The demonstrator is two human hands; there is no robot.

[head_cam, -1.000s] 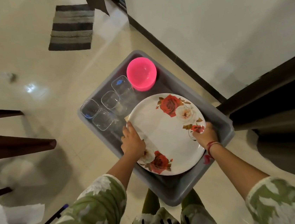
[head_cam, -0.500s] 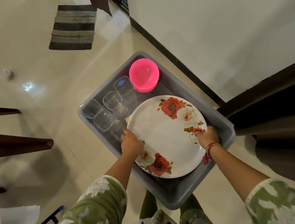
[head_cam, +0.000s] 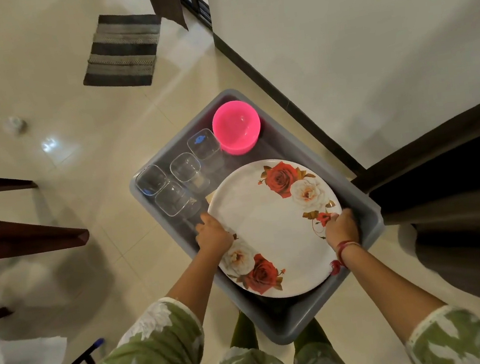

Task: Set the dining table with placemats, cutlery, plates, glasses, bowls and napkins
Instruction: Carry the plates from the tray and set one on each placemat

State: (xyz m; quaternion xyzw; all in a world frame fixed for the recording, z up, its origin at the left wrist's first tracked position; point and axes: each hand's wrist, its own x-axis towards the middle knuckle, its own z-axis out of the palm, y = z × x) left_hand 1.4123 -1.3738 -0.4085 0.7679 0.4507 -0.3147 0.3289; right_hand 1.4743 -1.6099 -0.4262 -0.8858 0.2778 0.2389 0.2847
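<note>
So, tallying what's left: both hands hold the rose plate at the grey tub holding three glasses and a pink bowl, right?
Not three: the head view shows four glasses in the tub, beside the pink bowl. The rest holds.

No legible text, number or brand was in view. Blue sticker (head_cam: 199, 139) on glass nearest pink bowl (head_cam: 206, 151) was too small and blurred to read. Faint blue spot on far-left glass (head_cam: 151, 180) was equally unreadable. Plate (head_cam: 276, 225) carried printed roses only, with no lettering made out.
</note>
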